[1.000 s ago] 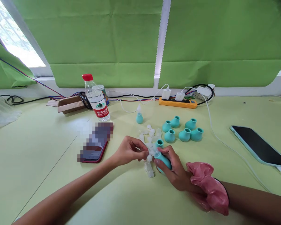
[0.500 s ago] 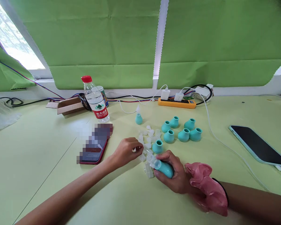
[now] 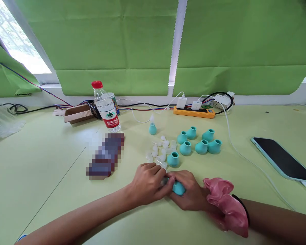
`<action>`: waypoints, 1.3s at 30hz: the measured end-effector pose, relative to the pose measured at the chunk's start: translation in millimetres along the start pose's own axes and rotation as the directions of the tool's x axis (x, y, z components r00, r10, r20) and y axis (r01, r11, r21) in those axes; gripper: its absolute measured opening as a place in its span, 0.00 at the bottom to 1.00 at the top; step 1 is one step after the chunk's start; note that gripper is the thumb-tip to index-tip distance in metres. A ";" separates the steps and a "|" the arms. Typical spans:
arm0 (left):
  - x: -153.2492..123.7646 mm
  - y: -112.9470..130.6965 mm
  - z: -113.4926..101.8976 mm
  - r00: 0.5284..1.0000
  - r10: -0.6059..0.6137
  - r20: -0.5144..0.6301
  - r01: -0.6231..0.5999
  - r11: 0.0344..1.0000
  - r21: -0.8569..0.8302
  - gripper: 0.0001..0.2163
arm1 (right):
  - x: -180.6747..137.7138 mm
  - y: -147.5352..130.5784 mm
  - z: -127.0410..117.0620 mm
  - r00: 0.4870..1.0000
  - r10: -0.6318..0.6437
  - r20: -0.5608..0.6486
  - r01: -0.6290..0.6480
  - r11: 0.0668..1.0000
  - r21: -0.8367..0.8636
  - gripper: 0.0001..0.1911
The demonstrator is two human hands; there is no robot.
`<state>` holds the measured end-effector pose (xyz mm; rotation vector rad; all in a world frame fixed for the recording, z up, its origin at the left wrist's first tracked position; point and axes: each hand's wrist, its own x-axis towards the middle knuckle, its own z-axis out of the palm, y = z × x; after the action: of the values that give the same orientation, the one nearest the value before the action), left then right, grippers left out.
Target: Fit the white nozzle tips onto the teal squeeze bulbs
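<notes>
— Since a moment ago the left hand (image 3: 147,183) has come in from the pile of clear pieces and now meets the right hand (image 3: 187,194) over the teal bulb (image 3: 179,188); before, the two were apart.

— How do the hands stand?

— Right hand is curled about the teal bulb, low on the pale green table (image 3: 53,177), near the front edge of the clutter. Left hand is folded, its fingertips pressed against the bulb's end; whether a clear piece is pinched between them, I cannot tell.

— And round about?

— Just behind the hands stands a single teal bulb (image 3: 173,159), next to the scatter of clear tips (image 3: 161,149). Farther back and right, five more teal bulbs (image 3: 199,142) in a cluster. One small bulb with a tip fitted (image 3: 152,127) stands upright behind the pile. A pink scrunchie (image 3: 225,204) sits on the right wrist.

— Farther out?

— A water bottle (image 3: 105,108) with a red cap at left rear, an orange power strip (image 3: 194,112) along the wall, a phone (image 3: 283,159) lying far right.
</notes>
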<state>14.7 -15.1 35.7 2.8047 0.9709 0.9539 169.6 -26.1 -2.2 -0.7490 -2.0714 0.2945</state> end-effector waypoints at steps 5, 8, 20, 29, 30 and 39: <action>0.9 3.0 3.2 0.983 -0.060 0.173 0.103 0.963 -0.251 0.18 | 1.6 -3.0 -3.7 0.986 -0.125 0.107 0.120 0.991 0.054 0.05; 3.9 1.5 0.6 0.928 -0.183 0.324 0.328 0.813 -0.482 0.19 | 0.7 -2.3 -3.6 0.984 -0.144 0.105 0.139 0.989 0.055 0.07; -2.6 -28.5 14.9 0.976 -0.201 0.077 0.191 0.974 0.120 0.11 | 1.4 3.8 -12.4 0.995 -0.096 0.013 0.088 0.950 0.299 0.07; -16.4 -8.5 14.4 0.954 -0.155 0.257 0.109 0.977 0.185 0.35 | 13.0 19.5 -80.0 0.969 0.243 -0.037 -0.245 0.963 -0.112 0.07; -16.4 -9.6 17.7 0.946 -0.179 0.269 0.126 0.971 0.204 0.34 | 13.2 23.6 -84.7 0.956 0.291 -0.022 -0.292 0.948 -0.126 0.08; 13.1 -44.4 32.9 0.942 -0.236 0.240 0.188 0.960 0.208 0.30 | -7.1 61.1 -86.5 0.980 0.199 -0.008 -0.188 0.908 -0.374 0.11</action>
<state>16.7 33.6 6.7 2.7907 1.3450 0.4743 267.3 11.8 14.5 -1.1913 -2.1099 0.0147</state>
